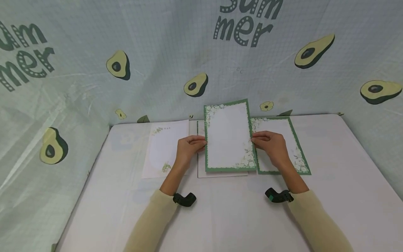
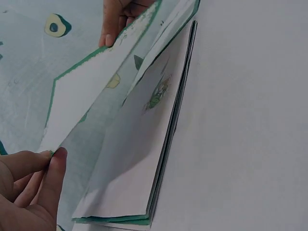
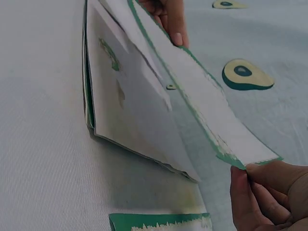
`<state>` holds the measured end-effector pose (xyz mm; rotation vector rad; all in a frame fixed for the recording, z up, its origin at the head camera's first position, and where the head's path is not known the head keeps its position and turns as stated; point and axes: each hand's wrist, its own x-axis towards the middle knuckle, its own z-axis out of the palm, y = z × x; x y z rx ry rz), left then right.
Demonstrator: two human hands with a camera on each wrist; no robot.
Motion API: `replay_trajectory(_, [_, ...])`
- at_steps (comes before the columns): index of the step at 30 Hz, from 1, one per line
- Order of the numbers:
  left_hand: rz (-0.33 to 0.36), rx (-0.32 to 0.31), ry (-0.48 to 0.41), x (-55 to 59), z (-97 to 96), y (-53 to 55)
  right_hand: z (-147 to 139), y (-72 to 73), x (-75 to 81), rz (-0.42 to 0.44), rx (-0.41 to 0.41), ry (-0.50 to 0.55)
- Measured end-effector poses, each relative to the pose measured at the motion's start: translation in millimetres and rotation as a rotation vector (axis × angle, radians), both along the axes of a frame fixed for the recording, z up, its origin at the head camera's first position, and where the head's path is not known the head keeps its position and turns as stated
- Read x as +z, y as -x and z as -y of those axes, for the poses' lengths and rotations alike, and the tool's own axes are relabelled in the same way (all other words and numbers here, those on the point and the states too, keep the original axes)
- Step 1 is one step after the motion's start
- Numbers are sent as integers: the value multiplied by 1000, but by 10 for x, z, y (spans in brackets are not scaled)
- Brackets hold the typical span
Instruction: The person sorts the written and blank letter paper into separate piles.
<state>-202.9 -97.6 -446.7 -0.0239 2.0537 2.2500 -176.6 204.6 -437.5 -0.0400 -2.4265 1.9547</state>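
1. A person's left hand pinches the left edge of a flowered sheet between thumb and fingertips.
2. The right hand pinches the opposite edge of the same sheet, also with thumb and fingertips.
3. This flowered sheet is in the air above the table, between the two hands, its printed face toward the head camera. It has a green border, white blossoms at the upper left and lower right corners, and a plain white middle. In the right wrist view it looks slightly bowed.
4. Below and partly hidden by it lies a stack of paper. Both wrist views show the stack apart from the raised sheet; green edges show among its layers, and a small leafy print marks its top page.
5. Just left of the stack, a pale page lies on the table, with leafy prints at its upper left and near its bottom; the left hand and wrist cover part of its right side.
6. On the right lies a green-bordered page with similar blossoms, partly behind the right hand.
7. A black band is at the left wrist, and a dark strap at the right.
8. Behind the table hangs a cloth printed with avocados.
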Motion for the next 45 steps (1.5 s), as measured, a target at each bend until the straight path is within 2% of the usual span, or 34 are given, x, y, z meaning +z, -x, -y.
replay_trajectory(5, [15, -17, -27, 0, -78, 2, -94, -2, -1, 13, 2, 23])
replay_trajectory(17, [-23, -69, -42, -18, -295, 23, -327, -52, 41, 53, -5, 84])
replay_trajectory(23, [-15, -81, -58, -4, -376, 45, -438, -84, 87, 72, -15, 92])
replay_trajectory(27, [-17, -93, -66, 14, -420, 42, -496, -103, 102, 86, -25, 140])
replay_trajectory(35, [-23, -106, -95, 26, -542, 66, -614, -128, 86, 72, -51, 180])
replay_trajectory(45, [11, -138, -144, 40, -717, 55, -805, -182, 116, 42, -55, 217])
